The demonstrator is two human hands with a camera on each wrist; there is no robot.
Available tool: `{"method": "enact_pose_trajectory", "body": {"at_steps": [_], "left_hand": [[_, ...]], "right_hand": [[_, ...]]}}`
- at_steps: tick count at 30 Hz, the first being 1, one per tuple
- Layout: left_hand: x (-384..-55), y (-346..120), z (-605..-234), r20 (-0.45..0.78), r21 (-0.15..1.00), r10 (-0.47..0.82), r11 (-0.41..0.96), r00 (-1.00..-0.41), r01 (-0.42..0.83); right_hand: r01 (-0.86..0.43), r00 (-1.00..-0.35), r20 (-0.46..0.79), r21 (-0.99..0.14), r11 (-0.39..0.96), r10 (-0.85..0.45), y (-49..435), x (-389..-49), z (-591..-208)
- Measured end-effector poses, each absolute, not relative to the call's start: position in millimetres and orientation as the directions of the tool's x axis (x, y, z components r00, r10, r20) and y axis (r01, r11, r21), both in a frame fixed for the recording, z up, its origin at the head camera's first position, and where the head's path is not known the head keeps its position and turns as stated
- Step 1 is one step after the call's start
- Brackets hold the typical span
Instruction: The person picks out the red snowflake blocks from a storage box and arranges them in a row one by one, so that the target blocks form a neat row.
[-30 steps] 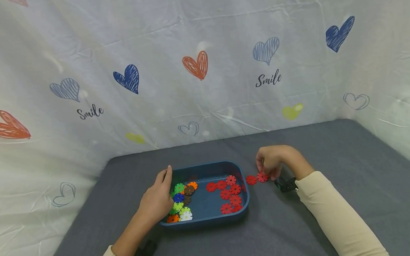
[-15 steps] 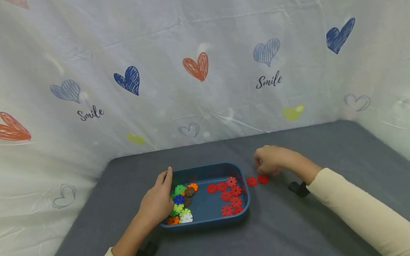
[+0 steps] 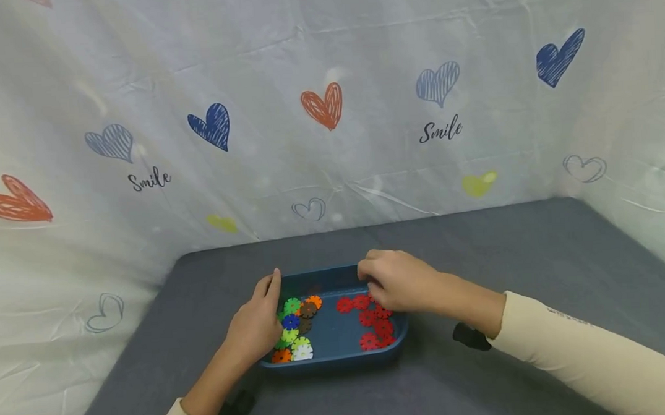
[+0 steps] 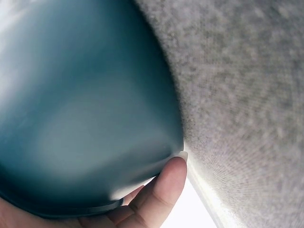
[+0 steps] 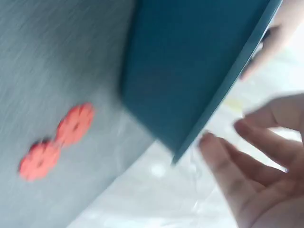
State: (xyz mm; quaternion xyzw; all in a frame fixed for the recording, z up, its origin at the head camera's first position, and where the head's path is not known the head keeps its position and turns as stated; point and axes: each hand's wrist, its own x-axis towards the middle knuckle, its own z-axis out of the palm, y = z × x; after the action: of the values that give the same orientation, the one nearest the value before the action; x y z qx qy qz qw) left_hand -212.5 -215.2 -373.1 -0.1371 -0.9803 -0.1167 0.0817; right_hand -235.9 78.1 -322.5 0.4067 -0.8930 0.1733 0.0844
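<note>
My left hand (image 3: 254,325) grips the left end of a dark blue rectangular tray (image 3: 345,359); in the left wrist view its fingers hook the rim and the thumb (image 4: 172,178) lies against the outer wall. Over the tray's right rear corner is my right hand (image 3: 399,282), fingers bent. The right wrist view shows thumb and fingers apart, nothing seen between them. Red notched discs (image 3: 367,318) lie in the tray's right side. Two more red discs (image 5: 76,124) lie edge to edge on the table outside it, hidden behind the right hand and forearm in the head view.
Green, blue, brown, orange and white notched discs (image 3: 290,322) are heaped at the tray's left side. The tray stands on a grey cloth-covered table (image 3: 506,237). A white curtain (image 3: 259,62) printed with hearts hangs behind the table and at its sides.
My right hand has left the two red discs on the table and moved left over the tray's right end. The left hand and the tray have stayed put.
</note>
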Motion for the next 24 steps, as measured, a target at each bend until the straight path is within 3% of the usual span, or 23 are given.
{"method": "enact_pose_trajectory", "body": {"at_steps": [6, 9, 12, 18, 24], "left_hand": [[-212.9, -215.7, -372.6, 0.196, 0.202, 0.253, 0.935, -0.948, 0.291], [-213.3, -215.2, -373.4, 0.189, 0.203, 0.253, 0.935, -0.949, 0.290], [-213.4, -215.4, -374.0, 0.183, 0.208, 0.247, 0.936, -0.952, 0.283], [-213.0, -213.9, -372.4, 0.165, 0.230, 0.238, 0.935, -0.957, 0.272], [-213.1, -213.5, -371.8, 0.155, 0.234, 0.228, 0.937, -0.961, 0.260]], "right_hand": [[-0.744, -0.647, -0.077, -0.154, 0.650, -0.759, 55.5, -236.8, -330.6], [-0.686, -0.688, -0.277, -0.054, 0.726, -0.671, 43.7, -236.3, -333.6], [-0.634, -0.721, -0.391, 0.038, 0.772, -0.573, 32.7, -232.6, -334.1], [-0.614, -0.753, -0.409, 0.157, 0.773, -0.515, 24.8, -226.5, -336.3], [-0.640, -0.746, -0.343, 0.136, 0.756, -0.571, 28.9, -226.7, -339.5]]}}
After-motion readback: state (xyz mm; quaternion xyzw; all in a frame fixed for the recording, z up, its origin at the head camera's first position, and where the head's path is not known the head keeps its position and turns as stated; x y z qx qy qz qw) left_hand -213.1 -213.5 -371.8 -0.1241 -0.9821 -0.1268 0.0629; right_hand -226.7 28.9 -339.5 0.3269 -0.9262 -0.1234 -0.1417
